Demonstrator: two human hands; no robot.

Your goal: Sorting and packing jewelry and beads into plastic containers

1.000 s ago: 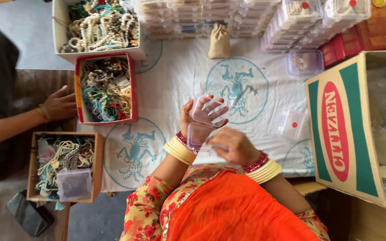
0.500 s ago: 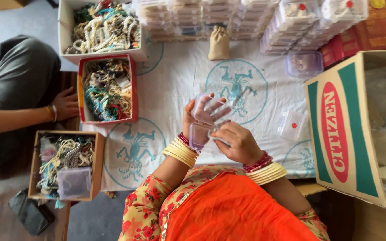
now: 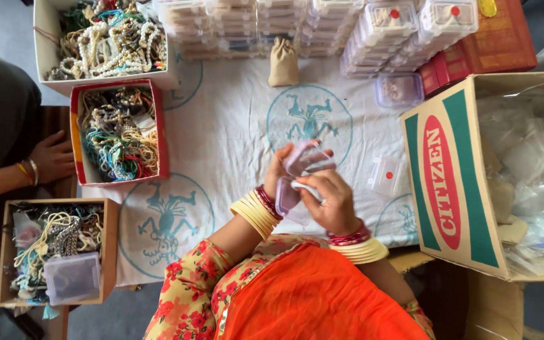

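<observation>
White cloth with teal printed emblems (image 3: 234, 132) covers the desk. Over it, the left hand (image 3: 279, 171) grips a small clear hinged plastic box (image 3: 297, 179), lid open, while the right hand (image 3: 327, 201) pinches at its rim. Beside them lies a shut clear box with a red dot (image 3: 386, 176); a red-sided tray of beaded strings (image 3: 119, 132) sits further left.

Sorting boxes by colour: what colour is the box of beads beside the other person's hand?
Red box, clearest in the head view.
</observation>
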